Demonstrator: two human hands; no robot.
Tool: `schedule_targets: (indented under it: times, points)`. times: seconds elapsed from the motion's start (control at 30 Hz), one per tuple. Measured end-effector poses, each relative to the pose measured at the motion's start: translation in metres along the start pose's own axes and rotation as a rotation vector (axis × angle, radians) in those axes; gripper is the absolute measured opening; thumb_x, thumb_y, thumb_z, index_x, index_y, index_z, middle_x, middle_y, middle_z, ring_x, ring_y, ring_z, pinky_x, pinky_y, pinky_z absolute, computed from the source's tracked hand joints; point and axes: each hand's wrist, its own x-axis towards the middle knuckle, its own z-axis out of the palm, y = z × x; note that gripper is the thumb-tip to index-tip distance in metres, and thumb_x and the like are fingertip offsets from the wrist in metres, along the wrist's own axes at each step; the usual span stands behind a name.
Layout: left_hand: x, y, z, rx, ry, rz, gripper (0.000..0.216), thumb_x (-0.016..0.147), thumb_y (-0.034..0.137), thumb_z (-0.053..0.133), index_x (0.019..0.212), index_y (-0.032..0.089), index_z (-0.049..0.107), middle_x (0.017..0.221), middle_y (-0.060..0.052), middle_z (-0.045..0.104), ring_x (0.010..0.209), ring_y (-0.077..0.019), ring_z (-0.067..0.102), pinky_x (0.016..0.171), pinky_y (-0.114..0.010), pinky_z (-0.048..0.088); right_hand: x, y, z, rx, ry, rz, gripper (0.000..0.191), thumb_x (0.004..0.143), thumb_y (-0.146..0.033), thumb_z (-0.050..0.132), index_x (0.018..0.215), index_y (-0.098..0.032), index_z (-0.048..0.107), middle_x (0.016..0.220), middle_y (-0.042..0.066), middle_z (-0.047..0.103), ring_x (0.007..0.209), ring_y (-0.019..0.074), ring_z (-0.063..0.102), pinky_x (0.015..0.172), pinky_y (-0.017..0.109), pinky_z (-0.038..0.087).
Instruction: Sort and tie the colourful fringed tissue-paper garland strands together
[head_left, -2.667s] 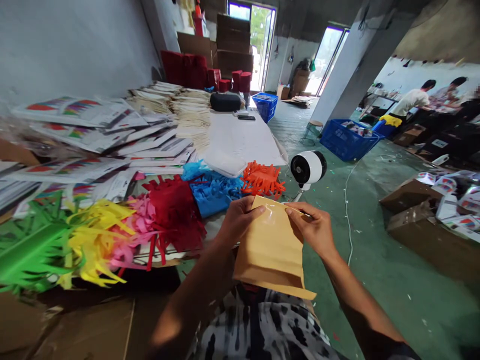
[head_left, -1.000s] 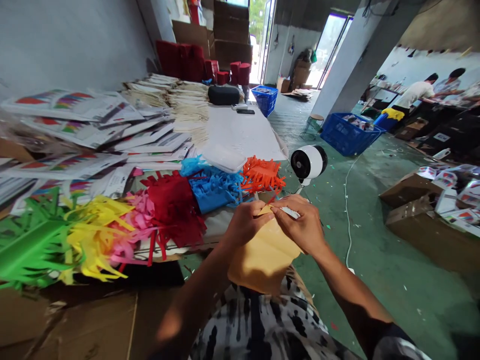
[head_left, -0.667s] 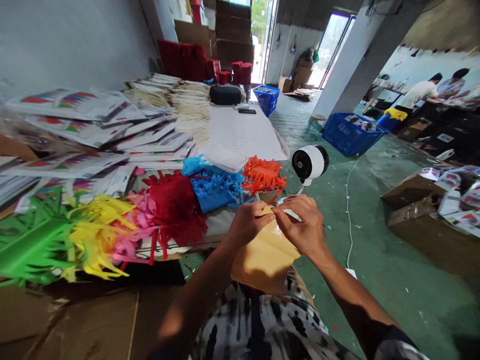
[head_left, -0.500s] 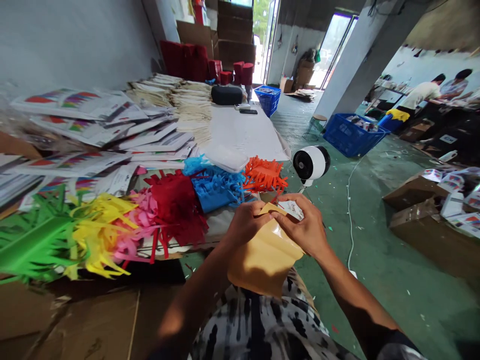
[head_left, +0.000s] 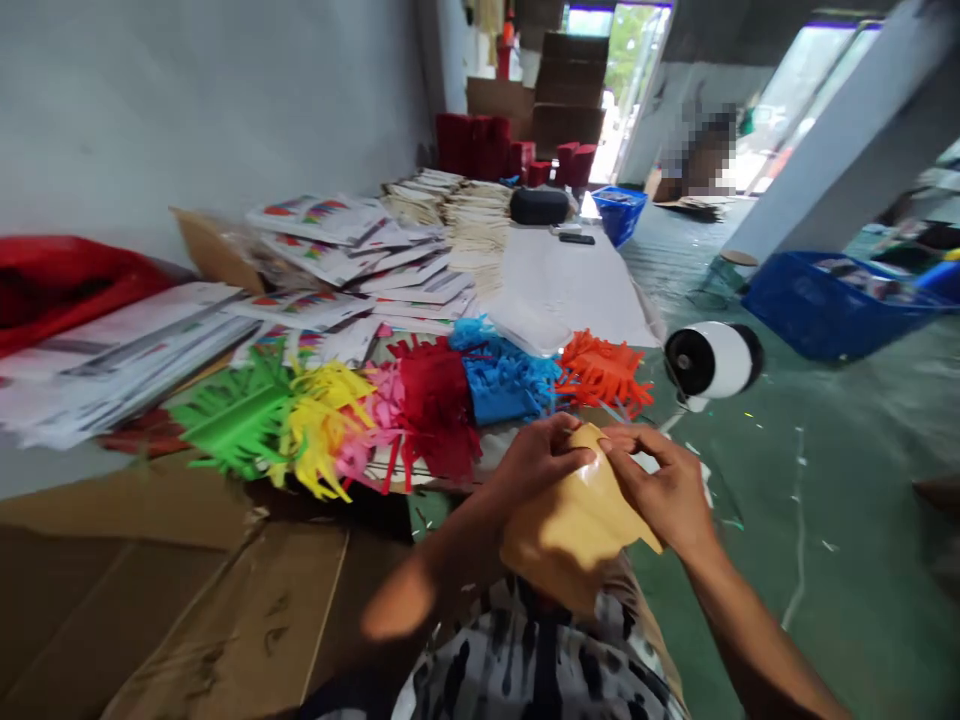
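Observation:
A glossy yellow-tan paper sheet (head_left: 570, 530) hangs over my lap from both hands. My left hand (head_left: 544, 455) pinches its upper left edge between thumb and fingers. At the upper right edge, my right hand (head_left: 664, 490) is closed on the same sheet with thumb and forefinger. Something white shows behind my right fingers; I cannot make it out. Just beyond my hands lies a row of fringed paper pieces: orange (head_left: 604, 370), blue (head_left: 506, 375), dark red (head_left: 439, 410), pink (head_left: 382, 405), yellow (head_left: 326, 420) and green (head_left: 236, 405).
Printed white packets (head_left: 405, 260) are piled on the table (head_left: 570, 290), with a clear plastic lid (head_left: 529, 325) near the blue fringe. A white and black fan (head_left: 716, 360) stands to the right. Cardboard (head_left: 247, 610) lies at lower left; blue crates (head_left: 832, 310) sit on the floor.
My view has turned left, so the table and fringes appear further right and red cloth shows at left. Both hands still hold the sheet; its top edge now looks less folded.

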Motion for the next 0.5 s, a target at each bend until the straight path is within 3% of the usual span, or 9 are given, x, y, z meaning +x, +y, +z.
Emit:
schedule_targets:
  times: [0.1, 0.2, 0.33, 0.43, 0.5]
  points:
    - [-0.013, 0.002, -0.022, -0.008, 0.055, -0.026, 0.033, 0.077, 0.043, 0.079, 0.090, 0.014, 0.072, 0.083, -0.004, 0.070, 0.075, -0.0162, 0.062, 0.069, -0.026, 0.046, 0.006, 0.003, 0.010, 0.022, -0.026, -0.006, 0.025, 0.093, -0.047, 0.074, 0.104, -0.026, 0.081, 0.093, 0.003, 0.081, 0.081, 0.0226, 0.074, 0.078, 0.035, 0.059]
    - [-0.031, 0.015, -0.060, 0.033, 0.200, 0.006, 0.026, 0.079, 0.039, 0.076, 0.087, 0.014, 0.075, 0.081, -0.004, 0.072, 0.074, -0.0160, 0.064, 0.069, -0.026, 0.048, 0.012, 0.005, 0.019, 0.066, -0.109, -0.075, 0.028, 0.096, -0.046, 0.071, 0.117, -0.029, 0.079, 0.109, 0.005, 0.081, 0.095, 0.0245, 0.076, 0.089, 0.039, 0.059]
    - [-0.049, 0.052, -0.142, 0.108, 0.527, 0.045, 0.032, 0.073, 0.042, 0.083, 0.087, 0.016, 0.071, 0.078, -0.002, 0.071, 0.068, -0.0141, 0.064, 0.062, -0.023, 0.050, 0.017, 0.009, 0.028, 0.063, -0.067, -0.126, 0.026, 0.099, -0.044, 0.068, 0.120, -0.032, 0.077, 0.124, 0.005, 0.077, 0.115, 0.0263, 0.072, 0.105, 0.045, 0.054]
    - [-0.050, 0.088, -0.209, 0.419, 0.842, 0.033, 0.044, 0.083, 0.057, 0.076, 0.091, 0.015, 0.068, 0.070, 0.000, 0.066, 0.059, -0.0132, 0.061, 0.058, -0.025, 0.052, 0.019, 0.017, 0.036, 0.056, -0.108, -0.133, 0.022, 0.100, -0.043, 0.065, 0.115, -0.032, 0.077, 0.120, 0.004, 0.078, 0.113, 0.0258, 0.072, 0.102, 0.043, 0.055]
    - [-0.045, 0.109, -0.242, 0.532, 0.952, 0.081, 0.048, 0.095, 0.060, 0.065, 0.099, 0.012, 0.068, 0.070, 0.001, 0.062, 0.059, -0.0112, 0.059, 0.060, -0.025, 0.054, 0.020, 0.023, 0.044, 0.055, -0.166, -0.135, 0.021, 0.101, -0.043, 0.064, 0.112, -0.031, 0.077, 0.119, 0.005, 0.078, 0.111, 0.0261, 0.073, 0.099, 0.043, 0.056]
